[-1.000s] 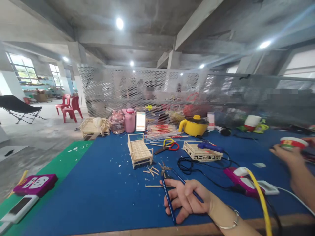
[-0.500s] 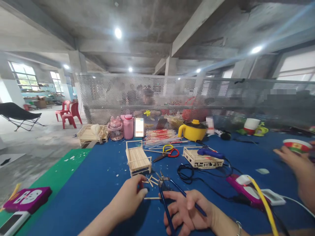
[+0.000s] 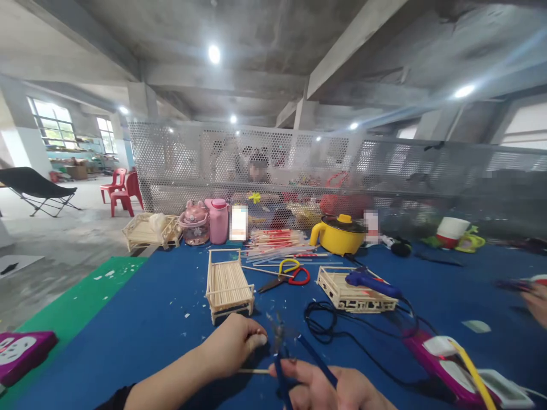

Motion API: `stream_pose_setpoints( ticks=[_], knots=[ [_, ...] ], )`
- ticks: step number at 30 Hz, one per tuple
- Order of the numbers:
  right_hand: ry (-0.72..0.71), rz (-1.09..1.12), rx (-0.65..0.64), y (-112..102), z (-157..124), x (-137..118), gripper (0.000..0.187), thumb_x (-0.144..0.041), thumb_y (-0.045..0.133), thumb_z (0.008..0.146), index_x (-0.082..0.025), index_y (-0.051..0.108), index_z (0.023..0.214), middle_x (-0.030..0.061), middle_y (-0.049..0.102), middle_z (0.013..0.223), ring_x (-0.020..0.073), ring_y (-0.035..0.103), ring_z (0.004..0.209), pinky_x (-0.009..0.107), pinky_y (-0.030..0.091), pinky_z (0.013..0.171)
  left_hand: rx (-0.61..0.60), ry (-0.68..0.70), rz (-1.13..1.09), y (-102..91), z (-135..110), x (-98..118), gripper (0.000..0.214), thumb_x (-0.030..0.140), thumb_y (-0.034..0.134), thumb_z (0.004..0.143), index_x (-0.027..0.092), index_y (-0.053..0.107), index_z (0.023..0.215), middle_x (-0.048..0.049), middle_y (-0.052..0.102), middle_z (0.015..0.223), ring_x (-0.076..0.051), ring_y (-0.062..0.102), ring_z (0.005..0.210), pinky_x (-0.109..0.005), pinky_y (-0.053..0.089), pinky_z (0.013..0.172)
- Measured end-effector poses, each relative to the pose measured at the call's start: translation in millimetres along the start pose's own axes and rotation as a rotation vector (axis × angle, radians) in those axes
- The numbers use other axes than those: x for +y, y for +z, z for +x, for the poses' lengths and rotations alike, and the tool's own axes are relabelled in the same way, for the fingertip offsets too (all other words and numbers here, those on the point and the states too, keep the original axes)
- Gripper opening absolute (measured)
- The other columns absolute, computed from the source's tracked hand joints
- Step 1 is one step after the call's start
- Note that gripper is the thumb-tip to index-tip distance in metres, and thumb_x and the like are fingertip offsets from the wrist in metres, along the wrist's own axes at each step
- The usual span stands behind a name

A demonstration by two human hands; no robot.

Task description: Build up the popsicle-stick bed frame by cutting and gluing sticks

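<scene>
My left hand (image 3: 233,348) is closed, its fingertips pinching a thin wooden stick (image 3: 255,371) that lies just above the blue mat. My right hand (image 3: 331,390), at the bottom edge, grips blue-handled cutters (image 3: 282,347), whose blurred jaws point up beside my left fingertips. A small bed frame built of sticks (image 3: 226,285) stands just beyond my left hand. Farther right is a second stick frame (image 3: 342,291) with a blue glue gun (image 3: 372,283) lying on it. Scissors with yellow and red handles (image 3: 291,273) lie between the two frames.
A bundle of sticks (image 3: 273,239), a yellow pot (image 3: 338,234), a pink flask (image 3: 217,220) and another stick model (image 3: 147,230) line the back edge. A black cable (image 3: 331,327) runs to a pink power strip (image 3: 444,364). Another person's hand (image 3: 536,299) is at the right.
My left hand has come in from the lower left and closed on the stick. The cutters in my right hand have swung up toward it. The other person's hand drew back to the right.
</scene>
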State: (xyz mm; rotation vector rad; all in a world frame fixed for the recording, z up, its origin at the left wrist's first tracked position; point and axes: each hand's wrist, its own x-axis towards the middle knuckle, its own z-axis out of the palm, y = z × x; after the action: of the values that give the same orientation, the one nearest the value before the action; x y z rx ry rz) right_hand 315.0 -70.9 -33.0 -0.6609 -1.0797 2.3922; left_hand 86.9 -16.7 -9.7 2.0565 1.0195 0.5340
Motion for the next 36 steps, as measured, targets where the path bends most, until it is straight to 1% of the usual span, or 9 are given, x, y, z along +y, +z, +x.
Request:
stream_pose_setpoints(
  ticks=[2, 7, 14, 17, 21, 23, 27, 32, 36],
  knots=[
    [-0.046, -0.054, 0.038, 11.3, 3.3, -19.3, 0.071, -0.031, 0.061, 0.056, -0.019, 0.041, 0.123, 0.0081, 0.065, 0.093, 0.0218, 0.064, 0.084, 0.032, 0.042, 0.073, 0.054, -0.056, 0.118, -2.7, -3.8, -2.9, 0.035, 0.036, 0.043, 0.086, 0.015, 0.069, 0.075, 0.0011, 0.056, 0.059, -0.011, 0.042, 0.055, -0.022, 0.033, 0.052],
    [-0.014, -0.405, 0.427, 24.4, 44.1, -56.1, 0.042, -0.034, 0.05, 0.073, -0.021, 0.039, 0.112, -0.0038, 0.055, 0.069, 0.0113, 0.055, 0.055, 0.026, 0.043, 0.054, 0.172, -0.128, 0.338, -5.7, -10.1, -5.8, 0.02, 0.035, 0.056, 0.079, 0.02, 0.07, 0.078, -0.0003, 0.063, 0.063, -0.013, 0.051, 0.055, -0.023, 0.032, 0.052],
    [-0.107, -0.715, 0.748, -13.8, 78.0, -62.8, 0.021, -0.035, 0.046, 0.073, -0.022, 0.041, 0.088, -0.0095, 0.036, 0.058, 0.006, 0.03, 0.039, 0.019, 0.021, 0.035, 0.497, 0.205, 0.358, -17.1, -30.7, -7.4, 0.02, 0.037, 0.052, 0.086, 0.022, 0.063, 0.082, 0.0005, 0.061, 0.064, -0.011, 0.053, 0.055, -0.021, 0.039, 0.054],
    [-0.062, -0.843, 0.868, -28.8, 58.7, -65.8, 0.02, -0.036, 0.05, 0.073, -0.022, 0.044, 0.086, -0.0073, 0.041, 0.059, 0.0082, 0.037, 0.043, 0.021, 0.028, 0.04, 0.736, 0.38, 0.387, -25.8, -35.2, -24.0, 0.007, 0.026, 0.055, 0.085, 0.022, 0.055, 0.091, 0.0, 0.058, 0.072, -0.012, 0.055, 0.062, -0.021, 0.044, 0.058],
    [-0.053, -1.083, 0.947, -30.8, 25.5, -63.5, 0.035, -0.04, 0.063, 0.068, -0.02, 0.055, 0.095, 0.0066, 0.061, 0.089, 0.0218, 0.057, 0.082, 0.034, 0.043, 0.073, 1.091, 0.567, 0.419, -39.7, -33.4, -51.9, 0.043, 0.019, 0.064, 0.076, 0.024, 0.041, 0.112, -0.0077, 0.052, 0.102, -0.021, 0.054, 0.094, -0.035, 0.049, 0.08],
    [0.011, -1.336, 1.007, -29.2, 16.0, -59.8, 0.048, -0.045, 0.063, 0.07, -0.018, 0.057, 0.109, 0.0141, 0.06, 0.109, 0.031, 0.054, 0.1, 0.042, 0.038, 0.086, 1.085, 0.503, 0.417, -46.0, -31.0, -61.5, 0.051, 0.022, 0.065, 0.075, 0.023, 0.036, 0.117, -0.009, 0.049, 0.106, -0.022, 0.052, 0.094, -0.036, 0.049, 0.079],
    [0.153, -1.788, 1.056, -28.3, 17.4, -51.4, 0.064, -0.052, 0.047, 0.081, -0.013, 0.048, 0.133, 0.021, 0.053, 0.123, 0.0392, 0.05, 0.11, 0.051, 0.035, 0.091, 0.85, 0.204, 0.34, -50.4, -25.9, -69.7, 0.048, 0.031, 0.06, 0.079, 0.021, 0.035, 0.119, -0.0071, 0.05, 0.1, -0.017, 0.052, 0.08, -0.033, 0.049, 0.072],
    [0.163, -1.772, 1.036, -9.6, 26.5, -45.8, 0.078, -0.055, 0.057, 0.073, -0.015, 0.041, 0.139, 0.0202, 0.036, 0.144, 0.0474, 0.031, 0.127, 0.06, 0.024, 0.099, 0.584, -0.012, 0.0, -45.9, -20.7, -71.5, 0.05, 0.03, 0.05, 0.085, 0.021, 0.027, 0.128, -0.0063, 0.057, 0.101, -0.014, 0.057, 0.074, -0.031, 0.05, 0.07],
    [0.084, -1.885, 0.91, -8.0, 37.7, -80.8, 0.041, -0.037, 0.048, 0.085, -0.025, 0.057, 0.123, 0.014, 0.062, 0.119, 0.0345, 0.058, 0.103, 0.048, 0.041, 0.085, 0.542, -0.048, -0.136, -44.1, -18.3, -73.2, 0.053, 0.031, 0.05, 0.085, 0.021, 0.025, 0.131, -0.0044, 0.059, 0.095, -0.015, 0.06, 0.075, -0.033, 0.05, 0.075]
  ],
)
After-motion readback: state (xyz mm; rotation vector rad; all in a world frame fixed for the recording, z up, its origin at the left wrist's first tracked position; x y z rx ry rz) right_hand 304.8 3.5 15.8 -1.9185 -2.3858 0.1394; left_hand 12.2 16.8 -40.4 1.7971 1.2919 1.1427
